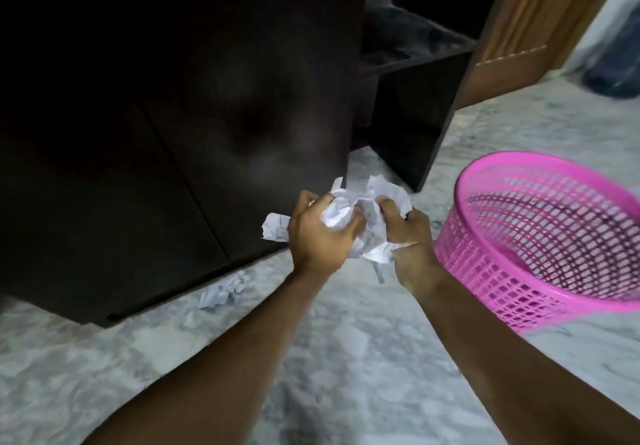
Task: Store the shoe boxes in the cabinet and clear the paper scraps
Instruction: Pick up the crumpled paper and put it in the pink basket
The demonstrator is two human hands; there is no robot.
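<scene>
A bunch of crumpled white paper scraps point(360, 216) is held between both hands above the marbled floor. My left hand point(320, 236) grips the left part of the bunch, fingers curled round it. My right hand point(410, 240) grips the right part. A pink plastic mesh basket point(540, 236) stands tilted just right of my right hand. One more crumpled paper scrap point(221, 292) lies on the floor by the base of the dark cabinet point(173, 133). No shoe boxes are in view.
The dark cabinet's closed doors fill the left and centre. An open dark shelf unit point(415, 98) stands behind it. A wooden door point(519, 29) is at the back right. A dark blurred object point(613, 77) sits on the floor beyond it.
</scene>
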